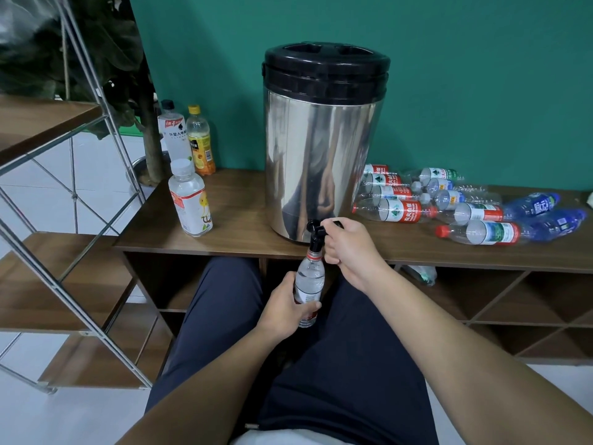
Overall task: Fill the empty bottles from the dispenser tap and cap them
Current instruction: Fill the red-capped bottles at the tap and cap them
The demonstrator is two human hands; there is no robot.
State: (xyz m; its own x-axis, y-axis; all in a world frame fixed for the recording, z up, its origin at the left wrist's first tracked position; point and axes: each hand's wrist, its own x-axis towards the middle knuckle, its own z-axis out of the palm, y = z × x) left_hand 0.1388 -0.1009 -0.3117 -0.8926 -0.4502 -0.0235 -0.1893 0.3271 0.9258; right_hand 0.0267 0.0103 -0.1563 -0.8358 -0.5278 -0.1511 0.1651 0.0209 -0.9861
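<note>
Filling is under way: your left hand point(285, 305) grips a clear bottle point(308, 284) by its body, its open neck right under the black tap point(316, 234) of the steel dispenser point(321, 149), while your right hand point(348, 247) grasps the tap lever. Three capped bottles point(189, 200) stand to the left on the worktop point(240, 213), seemingly finished. A heap of empty bottles point(449, 203) lies on the right, so most of the job looks left.

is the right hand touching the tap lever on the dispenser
Touching. The head view shows the right hand with its fingers curled round the black tap lever at the base of the steel dispenser, no gap between them.
</note>
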